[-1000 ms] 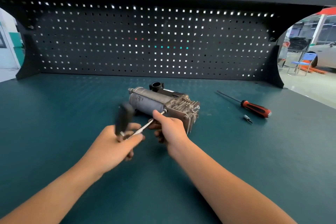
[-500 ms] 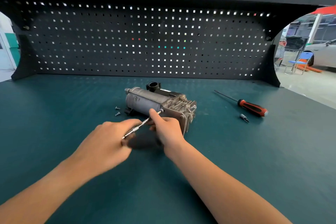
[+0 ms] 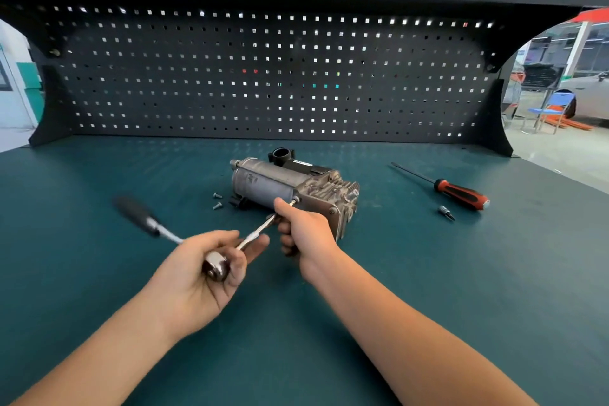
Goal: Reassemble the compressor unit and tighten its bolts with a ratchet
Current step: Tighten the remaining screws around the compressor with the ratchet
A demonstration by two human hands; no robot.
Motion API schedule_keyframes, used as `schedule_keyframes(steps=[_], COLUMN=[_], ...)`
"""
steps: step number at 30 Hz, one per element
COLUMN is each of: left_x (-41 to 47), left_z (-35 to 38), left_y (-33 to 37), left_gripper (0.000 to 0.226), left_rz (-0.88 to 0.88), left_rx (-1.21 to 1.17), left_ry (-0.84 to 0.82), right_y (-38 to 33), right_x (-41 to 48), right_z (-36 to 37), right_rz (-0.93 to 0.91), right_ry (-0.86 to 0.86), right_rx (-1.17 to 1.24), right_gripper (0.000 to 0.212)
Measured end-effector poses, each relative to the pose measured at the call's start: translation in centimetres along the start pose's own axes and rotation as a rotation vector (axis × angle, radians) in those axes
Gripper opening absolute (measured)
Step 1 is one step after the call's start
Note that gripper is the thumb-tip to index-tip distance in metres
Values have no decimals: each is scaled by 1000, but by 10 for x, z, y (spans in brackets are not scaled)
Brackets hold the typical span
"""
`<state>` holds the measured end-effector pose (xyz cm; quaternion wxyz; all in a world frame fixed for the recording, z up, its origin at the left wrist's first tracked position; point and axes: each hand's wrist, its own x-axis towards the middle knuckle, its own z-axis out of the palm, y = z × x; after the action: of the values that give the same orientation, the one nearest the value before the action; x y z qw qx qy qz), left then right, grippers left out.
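Gripping the chrome ratchet (image 3: 216, 269) in our left hand (image 3: 194, 283), we pinch its shaft with our right hand (image 3: 306, 234). Teal surface (image 3: 99, 175) stretches wide leftward.

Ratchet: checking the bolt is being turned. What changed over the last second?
The ratchet swung its handle from upright down to the left, head held in the left hand. The right hand still pinches the extension bar at the compressor; compressor and screwdriver stayed put.

This is a workshop, it seems for cars. The worktop (image 3: 99, 290) has a dark green mat and a black perforated tool panel (image 3: 263, 99) behind it, a screwdriver (image 3: 461, 195) lies on it, and a white car (image 3: 591, 97) stands on the concrete floor at the right.
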<state>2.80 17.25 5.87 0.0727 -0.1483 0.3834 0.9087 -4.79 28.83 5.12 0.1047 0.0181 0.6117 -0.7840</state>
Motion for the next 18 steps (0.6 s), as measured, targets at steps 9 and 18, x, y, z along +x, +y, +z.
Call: schedule_keyframes(steps=[9,18], left_x=[-2,-5], left_z=[0,-2], left_y=[9,11], left_gripper=[31,35], left_rz=[531,1006], left_rx=[1242,2068], left_ry=[116,179], right_y=[1,4], right_x=[3,1], right_z=[-3,-2], right_rz=[49,-51], right_ry=[-153,43], right_rx=[-3,-31], right_gripper=[38,35])
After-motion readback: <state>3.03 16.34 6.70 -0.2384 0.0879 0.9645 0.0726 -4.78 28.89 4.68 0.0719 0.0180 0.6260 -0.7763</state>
